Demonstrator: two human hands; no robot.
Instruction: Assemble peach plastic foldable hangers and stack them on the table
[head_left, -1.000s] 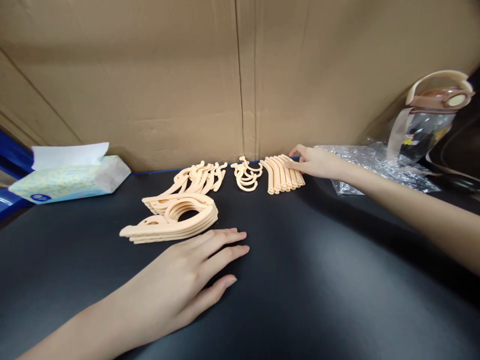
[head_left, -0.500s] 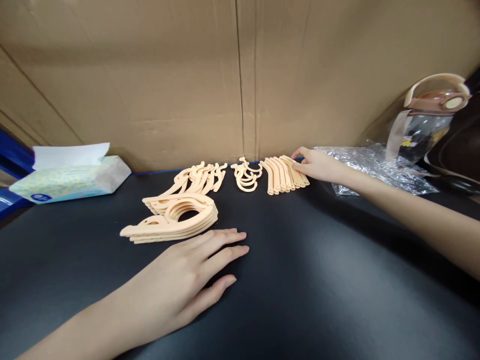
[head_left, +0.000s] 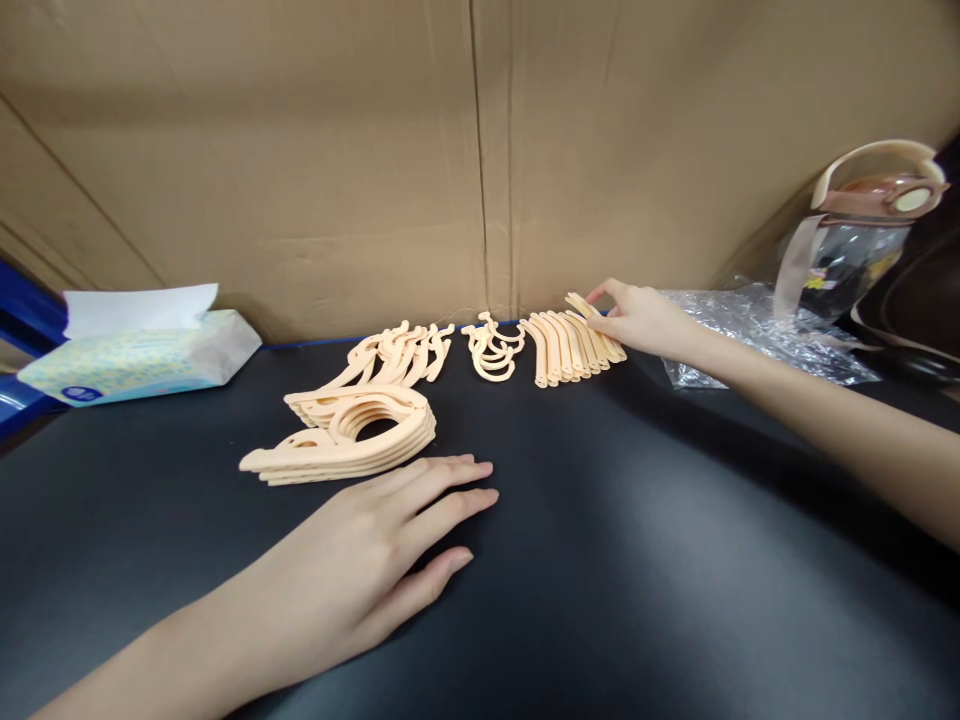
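My right hand (head_left: 637, 318) pinches a curved beige hanger arm (head_left: 577, 303) between thumb and fingers, its upper end raised above the others. Below it lies a row of similar hanger arms (head_left: 559, 350), side by side. My left hand (head_left: 382, 540) rests palm down with fingers spread, holding nothing. Just beyond that hand sits a stack of beige folding-hanger bodies (head_left: 352, 455). Loose beige hanger hooks (head_left: 491, 358) lie to the left of the row, and further left is a cluster of other curved beige pieces (head_left: 397, 350).
A tissue pack (head_left: 142, 355) stands at the left on the black table (head_left: 600, 560). Crumpled clear plastic wrap (head_left: 765, 335) and a drinking bottle (head_left: 859, 250) with a handle are at the right. A cardboard wall (head_left: 337, 180) closes off the back.
My right hand has closed on one hanger arm and lifted it a little off the row. My left hand stays in place.
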